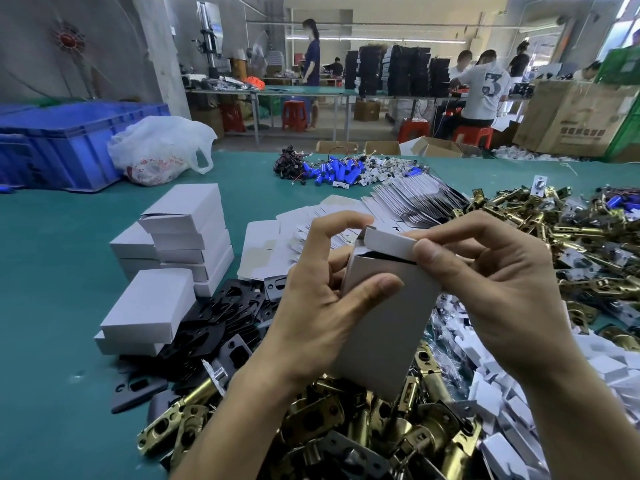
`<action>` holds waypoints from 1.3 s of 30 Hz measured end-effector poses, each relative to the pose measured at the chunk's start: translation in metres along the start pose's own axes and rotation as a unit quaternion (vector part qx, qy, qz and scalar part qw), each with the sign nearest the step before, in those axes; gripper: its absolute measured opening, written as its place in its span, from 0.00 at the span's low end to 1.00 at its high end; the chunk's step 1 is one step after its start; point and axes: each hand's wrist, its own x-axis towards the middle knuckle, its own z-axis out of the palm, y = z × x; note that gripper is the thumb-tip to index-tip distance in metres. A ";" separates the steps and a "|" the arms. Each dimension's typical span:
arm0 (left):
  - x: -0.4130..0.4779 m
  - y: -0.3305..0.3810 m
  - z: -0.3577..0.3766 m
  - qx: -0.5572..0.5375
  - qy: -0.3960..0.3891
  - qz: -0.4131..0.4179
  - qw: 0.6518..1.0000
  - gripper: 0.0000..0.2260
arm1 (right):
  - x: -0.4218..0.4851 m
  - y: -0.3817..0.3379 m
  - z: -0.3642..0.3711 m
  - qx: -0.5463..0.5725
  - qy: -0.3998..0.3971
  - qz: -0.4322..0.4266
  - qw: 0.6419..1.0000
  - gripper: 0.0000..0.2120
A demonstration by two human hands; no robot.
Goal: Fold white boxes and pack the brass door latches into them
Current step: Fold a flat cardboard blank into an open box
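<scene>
I hold a white box (384, 323) upright over the table, its top flap half down with a dark gap under it. My left hand (311, 306) grips the box's left side, thumb across its front. My right hand (485, 289) pinches the top flap from the right. Brass door latches (363, 420) lie heaped below my hands, and a second pile of brass latches (554, 230) spreads to the right. Folded white boxes (187, 233) are stacked at the left. Flat unfolded box blanks (388, 206) fan out behind my hands.
Black metal plates (221, 320) lie between the stacked boxes and the latches. Blue batteries with wires (332, 171), a white plastic bag (162, 147) and a blue crate (69, 140) sit at the back of the green table (52, 341). Small white packets (502, 386) pile at right. People work at far tables.
</scene>
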 end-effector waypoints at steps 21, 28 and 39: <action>-0.001 -0.006 0.003 -0.012 0.004 0.032 0.999 0.16 | -0.004 -0.004 -0.005 -0.099 -0.029 0.010 0.995 0.04; -0.001 -0.005 0.005 -0.040 0.019 0.055 0.998 0.14 | -0.003 -0.003 -0.012 -0.065 -0.082 0.040 0.994 0.14; 0.000 -0.006 0.005 -0.016 0.032 0.055 0.998 0.08 | 0.000 0.006 -0.017 -0.050 -0.115 0.050 0.991 0.16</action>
